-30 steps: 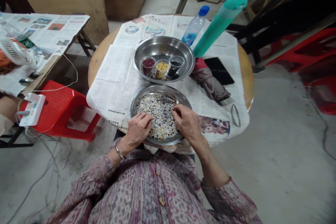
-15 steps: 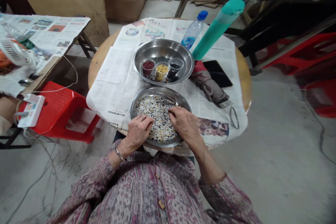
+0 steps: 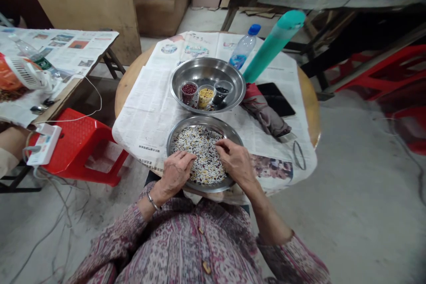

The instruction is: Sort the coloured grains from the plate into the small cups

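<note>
Close to my body stands a shallow steel bowl (image 3: 237, 136), with a layer of mixed white, black and yellow grains and beans (image 3: 203, 151) in it. My left hand (image 3: 176, 169) rests over its left front side, fingers curled and closed; what they hold, if anything, is hidden. Over the right side my right hand (image 3: 235, 159) pinches thumb and fingertips together, too small a spot to see what is between them. Behind it, a larger steel basin (image 3: 208, 65) holds a cup of red beans (image 3: 189, 91), a cup of yellow kernels (image 3: 205, 96) and a cup of black beans (image 3: 221, 93).
Newspaper (image 3: 140, 111) covers the round table. Right of the basin lie a folded umbrella (image 3: 266, 115) and a dark tablet (image 3: 276, 99); a water bottle (image 3: 243, 46) and a green tube (image 3: 274, 46) stand behind. A red stool (image 3: 83, 142) with a power strip (image 3: 45, 144) is at left.
The view has tilted slightly, so everything sits a little lower in the picture. Both hands stay over the grains, with only small finger shifts.
</note>
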A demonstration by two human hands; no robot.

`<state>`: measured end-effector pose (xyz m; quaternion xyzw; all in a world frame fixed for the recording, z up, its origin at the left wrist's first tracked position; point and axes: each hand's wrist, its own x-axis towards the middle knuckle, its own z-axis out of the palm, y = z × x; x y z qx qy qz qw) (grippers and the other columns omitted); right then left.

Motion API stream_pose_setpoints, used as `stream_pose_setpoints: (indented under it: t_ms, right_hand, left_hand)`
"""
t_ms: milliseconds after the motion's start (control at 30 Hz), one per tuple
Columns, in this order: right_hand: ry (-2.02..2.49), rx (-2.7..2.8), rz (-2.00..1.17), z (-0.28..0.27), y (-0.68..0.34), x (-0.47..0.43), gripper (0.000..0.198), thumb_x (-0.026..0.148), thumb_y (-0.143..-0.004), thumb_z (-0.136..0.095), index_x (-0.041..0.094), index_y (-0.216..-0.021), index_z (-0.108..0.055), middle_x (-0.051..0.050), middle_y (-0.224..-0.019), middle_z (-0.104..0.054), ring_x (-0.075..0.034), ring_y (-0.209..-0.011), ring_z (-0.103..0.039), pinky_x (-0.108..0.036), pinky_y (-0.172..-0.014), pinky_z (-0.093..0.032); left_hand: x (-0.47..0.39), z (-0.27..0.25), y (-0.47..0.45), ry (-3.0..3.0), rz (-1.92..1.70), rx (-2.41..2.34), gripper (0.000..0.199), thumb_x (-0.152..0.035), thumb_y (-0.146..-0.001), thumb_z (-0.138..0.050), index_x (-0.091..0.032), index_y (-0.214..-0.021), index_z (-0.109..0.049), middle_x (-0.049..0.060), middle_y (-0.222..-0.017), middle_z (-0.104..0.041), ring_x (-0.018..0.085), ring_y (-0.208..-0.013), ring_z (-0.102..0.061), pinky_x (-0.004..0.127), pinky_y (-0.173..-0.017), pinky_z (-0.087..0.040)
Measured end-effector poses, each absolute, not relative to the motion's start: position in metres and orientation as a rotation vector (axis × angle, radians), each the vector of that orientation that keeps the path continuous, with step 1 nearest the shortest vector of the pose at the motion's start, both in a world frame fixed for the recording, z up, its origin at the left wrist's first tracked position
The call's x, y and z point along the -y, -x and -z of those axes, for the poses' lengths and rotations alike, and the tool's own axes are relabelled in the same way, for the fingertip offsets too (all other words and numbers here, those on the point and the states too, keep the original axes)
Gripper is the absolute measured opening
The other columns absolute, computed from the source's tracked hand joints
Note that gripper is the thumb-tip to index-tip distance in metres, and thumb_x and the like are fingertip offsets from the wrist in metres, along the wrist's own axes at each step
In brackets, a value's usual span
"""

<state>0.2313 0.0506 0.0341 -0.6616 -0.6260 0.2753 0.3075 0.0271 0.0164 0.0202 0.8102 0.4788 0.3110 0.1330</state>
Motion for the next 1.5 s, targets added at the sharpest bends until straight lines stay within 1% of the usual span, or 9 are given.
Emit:
stream_pose_setpoints:
  t_ms: [100, 200, 333, 500, 767, 933, 1167, 1333, 1500]
  right_hand:
    - [1.521, 1.218, -1.209, -0.039, -0.227, -0.055, 0.025, 0.04, -0.073, -0.07, 0.019, -0.087, -0.071, -0.004, -0.077, -0.074, -0.016, -0.059, -0.062, -0.028, -0.056, -0.047]
    - [1.319, 0.862, -1.529, -0.046, -0.223, -0.058, 0.036, 0.041, -0.062, -0.083, 0.018, -0.088, -0.072, -0.005, -0.08, -0.075, -0.013, -0.058, -0.064, -0.023, -0.052, -0.049]
    - [1.205, 0.682, -1.721, -0.049, -0.22, -0.058, 0.038, 0.036, -0.058, -0.089, 0.019, -0.087, -0.073, -0.004, -0.08, -0.076, -0.011, -0.06, -0.067, -0.021, -0.055, -0.055]
    - [1.156, 0.698, -1.761, -0.043, -0.219, -0.058, 0.031, 0.033, -0.065, -0.087, 0.021, -0.09, -0.071, -0.003, -0.081, -0.076, -0.012, -0.063, -0.068, -0.022, -0.057, -0.057]
    - [1.196, 0.692, -1.624, -0.045, -0.21, -0.058, 0.041, 0.041, -0.054, -0.091, 0.019, -0.083, -0.071, 0.001, -0.066, -0.069, -0.008, -0.054, -0.058, -0.021, -0.052, -0.049]
    - [1.259, 0.941, -1.191, -0.063, -0.208, -0.091, 0.03, 0.041, -0.066, -0.08, 0.019, -0.084, -0.069, 0.0, -0.069, -0.07, -0.01, -0.056, -0.059, -0.024, -0.054, -0.049]
    - [1.323, 1.394, -0.574, -0.091, -0.203, -0.181, 0.013, 0.029, -0.081, -0.061, 0.019, -0.086, -0.068, -0.004, -0.081, -0.072, -0.015, -0.072, -0.064, -0.032, -0.072, -0.052]
    - [1.41, 1.596, -0.41, -0.092, -0.197, -0.21, 0.012, 0.022, -0.081, -0.058, 0.018, -0.08, -0.069, -0.005, -0.081, -0.072, -0.016, -0.074, -0.062, -0.034, -0.079, -0.049]
    - [1.352, 1.638, -0.423, -0.092, -0.187, -0.214, 0.013, 0.021, -0.08, -0.057, 0.018, -0.081, -0.07, -0.006, -0.078, -0.072, -0.016, -0.07, -0.062, -0.033, -0.074, -0.048]
  left_hand:
    - [-0.017, -0.022, -0.026, -2.183, -1.058, -1.348, 0.017, -0.015, -0.098, -0.052, -0.019, -0.101, -0.069, 0.004, -0.092, -0.075, 0.017, -0.085, -0.069, 0.03, -0.081, -0.056]
    - [-0.019, -0.029, -0.025, -1.936, -1.131, -1.334, 0.015, -0.013, -0.095, -0.057, -0.02, -0.099, -0.07, 0.003, -0.096, -0.077, 0.016, -0.088, -0.072, 0.028, -0.082, -0.057]
    - [-0.022, -0.038, -0.023, -1.755, -1.118, -1.323, 0.012, -0.015, -0.093, -0.061, -0.019, -0.096, -0.072, 0.003, -0.092, -0.078, 0.016, -0.083, -0.073, 0.026, -0.077, -0.058]
    - [-0.02, -0.04, -0.023, -1.733, -1.135, -1.297, 0.014, -0.014, -0.094, -0.058, -0.018, -0.096, -0.072, 0.003, -0.093, -0.078, 0.015, -0.084, -0.073, 0.025, -0.079, -0.058]
    - [-0.021, -0.036, -0.02, -1.831, -1.228, -1.316, 0.012, -0.019, -0.096, -0.059, -0.018, -0.097, -0.071, 0.005, -0.095, -0.077, 0.016, -0.086, -0.072, 0.028, -0.081, -0.058]
    - [-0.022, -0.019, -0.02, -2.069, -1.211, -1.298, 0.014, -0.017, -0.098, -0.055, -0.019, -0.103, -0.068, 0.006, -0.095, -0.075, 0.017, -0.091, -0.07, 0.031, -0.085, -0.057]
    - [-0.021, -0.016, -0.021, -2.208, -1.127, -1.327, 0.009, -0.019, -0.096, -0.058, -0.02, -0.097, -0.067, 0.004, -0.091, -0.075, 0.018, -0.084, -0.068, 0.032, -0.081, -0.056]
    - [-0.02, -0.018, -0.02, -2.268, -1.069, -1.351, 0.006, -0.02, -0.096, -0.059, -0.02, -0.095, -0.065, 0.003, -0.087, -0.073, 0.018, -0.081, -0.066, 0.031, -0.076, -0.054]
    - [-0.02, -0.017, -0.022, -2.298, -1.043, -1.375, 0.008, -0.021, -0.096, -0.059, -0.019, -0.09, -0.064, 0.003, -0.083, -0.07, 0.019, -0.078, -0.063, 0.031, -0.073, -0.052]
